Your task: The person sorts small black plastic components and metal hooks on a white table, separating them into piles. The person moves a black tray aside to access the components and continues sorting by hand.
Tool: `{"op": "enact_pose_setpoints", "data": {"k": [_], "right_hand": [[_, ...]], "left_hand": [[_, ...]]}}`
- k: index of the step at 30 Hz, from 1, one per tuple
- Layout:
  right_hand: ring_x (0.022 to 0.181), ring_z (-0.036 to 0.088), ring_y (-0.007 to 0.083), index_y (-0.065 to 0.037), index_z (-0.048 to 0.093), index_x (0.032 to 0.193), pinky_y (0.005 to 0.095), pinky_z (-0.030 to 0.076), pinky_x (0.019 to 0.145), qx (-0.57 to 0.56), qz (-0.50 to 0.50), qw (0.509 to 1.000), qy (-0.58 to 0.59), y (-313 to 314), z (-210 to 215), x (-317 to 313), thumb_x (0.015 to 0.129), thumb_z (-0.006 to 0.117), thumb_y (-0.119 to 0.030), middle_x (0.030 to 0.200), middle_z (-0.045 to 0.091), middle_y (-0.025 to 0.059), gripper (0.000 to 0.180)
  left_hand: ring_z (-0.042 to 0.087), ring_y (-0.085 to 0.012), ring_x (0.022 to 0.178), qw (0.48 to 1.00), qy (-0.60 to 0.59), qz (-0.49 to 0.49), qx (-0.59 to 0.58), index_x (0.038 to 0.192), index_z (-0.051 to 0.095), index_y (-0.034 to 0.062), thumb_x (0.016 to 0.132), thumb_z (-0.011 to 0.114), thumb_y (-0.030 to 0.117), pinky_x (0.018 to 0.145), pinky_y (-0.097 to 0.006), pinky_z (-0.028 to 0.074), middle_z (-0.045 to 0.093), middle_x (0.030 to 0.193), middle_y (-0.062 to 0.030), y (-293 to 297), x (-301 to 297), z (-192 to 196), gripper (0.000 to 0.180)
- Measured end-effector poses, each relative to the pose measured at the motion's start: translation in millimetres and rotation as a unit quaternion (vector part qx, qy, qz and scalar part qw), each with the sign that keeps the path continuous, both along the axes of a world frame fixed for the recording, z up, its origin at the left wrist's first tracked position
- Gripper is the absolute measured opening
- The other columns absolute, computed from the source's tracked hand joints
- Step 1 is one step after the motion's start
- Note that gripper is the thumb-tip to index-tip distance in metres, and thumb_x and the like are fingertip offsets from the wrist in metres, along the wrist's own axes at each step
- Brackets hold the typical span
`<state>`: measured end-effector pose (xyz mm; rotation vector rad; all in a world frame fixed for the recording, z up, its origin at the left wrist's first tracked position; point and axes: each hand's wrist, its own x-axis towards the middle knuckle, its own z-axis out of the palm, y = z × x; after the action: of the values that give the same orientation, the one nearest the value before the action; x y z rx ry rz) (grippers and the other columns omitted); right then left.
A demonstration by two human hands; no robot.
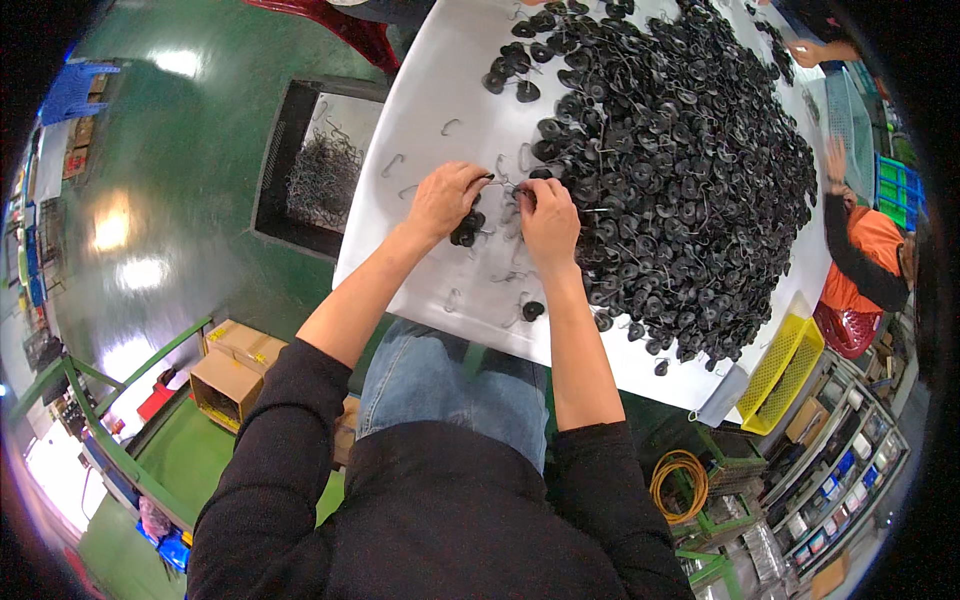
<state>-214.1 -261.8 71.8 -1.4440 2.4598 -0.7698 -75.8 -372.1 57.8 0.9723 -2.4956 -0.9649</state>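
One metal wire (506,185) is apparently pinched between the narrowed fingers of the left hand (442,203) and right hand (549,224), above the desk (422,95); probably light and stiff, it is best gripped near its ends. Black hooked discs (690,190) are heaped right of the fingers.

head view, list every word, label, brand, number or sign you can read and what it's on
No text can be read anywhere in this view.
Black pieces in the pile: no lettering can be made out.
Cardboard box at lower left: any print is too small and blurred.
White and blue items at lower right: too small to read.
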Motion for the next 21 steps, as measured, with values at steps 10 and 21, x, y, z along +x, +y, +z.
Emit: {"op": "enact_pose_setpoints", "data": {"k": [10,21], "right_hand": [[0.078,0.060,0.0282,-0.010,0.062,0.081,0.0403,0.048,0.064,0.028,-0.045,0.997,-0.062,-33,-7,8,0.077,0.067,-0.020,0.085,0.058,0.0056,0.011],[0.081,0.063,0.0352,-0.003,0.066,0.087,0.0407,0.048,0.072,0.132,-0.053,0.966,-0.214,-41,15,10,0.081,0.062,-0.034,0.084,0.066,0.0176,0.032]], "left_hand": [[0.061,-0.0126,0.072,0.913,0.077,0.159,0.368,0.097,0.066,-0.0001,0.088,0.061,0.017,0.063,-0.028,0.048,0.068,0.081,-0.0068,-17,22,7,0.020],[0.058,-0.0115,0.075,0.938,0.167,0.093,0.288,0.108,0.065,0.0040,0.086,0.060,0.005,0.068,-0.025,0.048,0.063,0.088,-0.0040,9,16,15,0.023]]}}
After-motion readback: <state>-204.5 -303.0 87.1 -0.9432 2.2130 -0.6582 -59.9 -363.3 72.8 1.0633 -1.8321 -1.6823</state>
